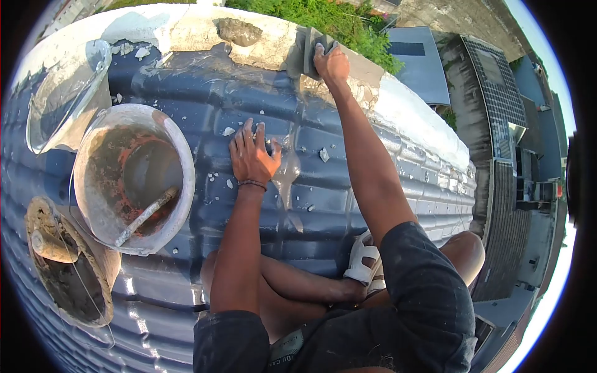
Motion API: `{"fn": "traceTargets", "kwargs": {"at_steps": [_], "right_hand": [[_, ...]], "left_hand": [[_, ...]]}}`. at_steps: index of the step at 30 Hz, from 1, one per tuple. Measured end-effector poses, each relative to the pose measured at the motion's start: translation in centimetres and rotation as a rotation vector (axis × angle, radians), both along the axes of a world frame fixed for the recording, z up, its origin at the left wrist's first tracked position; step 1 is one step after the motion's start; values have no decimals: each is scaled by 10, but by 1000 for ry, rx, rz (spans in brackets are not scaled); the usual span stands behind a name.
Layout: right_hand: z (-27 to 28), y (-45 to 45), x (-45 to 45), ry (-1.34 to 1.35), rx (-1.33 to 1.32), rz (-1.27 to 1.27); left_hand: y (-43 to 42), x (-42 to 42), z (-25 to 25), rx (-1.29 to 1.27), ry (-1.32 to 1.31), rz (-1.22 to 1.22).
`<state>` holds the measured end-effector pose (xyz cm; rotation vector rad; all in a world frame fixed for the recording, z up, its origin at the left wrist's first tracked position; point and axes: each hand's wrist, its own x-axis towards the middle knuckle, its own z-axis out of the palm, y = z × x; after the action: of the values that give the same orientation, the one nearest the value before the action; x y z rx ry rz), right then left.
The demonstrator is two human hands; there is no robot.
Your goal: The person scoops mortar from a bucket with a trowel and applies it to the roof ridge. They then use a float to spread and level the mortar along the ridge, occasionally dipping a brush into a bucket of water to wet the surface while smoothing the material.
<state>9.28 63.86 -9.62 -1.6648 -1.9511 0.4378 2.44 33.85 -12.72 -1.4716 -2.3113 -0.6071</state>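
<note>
My left hand point(254, 155) rests on the dark blue roof tiles point(249, 205) with its fingers spread and nothing in it. Farther up, my right hand point(333, 64) is closed on a grey plastering float point(309, 55), whose flat blade lies against the mortar-covered ridge point(273, 48). The handle is hidden under my fingers. Left of the float, a dark lump of wet mortar point(239, 32) sits on the ridge. Wet grey smears and small pale chips lie on the tiles around my left hand.
At the left stands a bucket point(185, 146) with grey mix and a stick-like tool point(146, 217) inside. Beside it are a clear bucket point(37, 118) and a mortar-caked container point(107, 298) holding a roller-shaped piece. Beyond the ridge, the roof drops toward greenery and lower buildings point(420, 68).
</note>
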Motion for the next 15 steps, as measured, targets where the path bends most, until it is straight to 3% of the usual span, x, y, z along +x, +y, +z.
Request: {"fn": "traceTargets", "kwargs": {"at_steps": [4,6,8,10,12,15], "right_hand": [[30,0,-73,120,-46,149],[27,20,-78,342,-75,242],[38,34,-61,794,-378,243],[45,51,-32,721,-335,188],[42,76,-12,473,-333,149],[61,88,-2,195,-299,246]], "left_hand": [[0,0,1,8,-4,-5],[0,0,1,16,-8,-12],[-1,-3,1,16,-15,3],[-2,-3,-1,11,-36,-31],[-3,-4,-1,-5,-47,-20],[-2,-6,0,-24,-71,-46]]}}
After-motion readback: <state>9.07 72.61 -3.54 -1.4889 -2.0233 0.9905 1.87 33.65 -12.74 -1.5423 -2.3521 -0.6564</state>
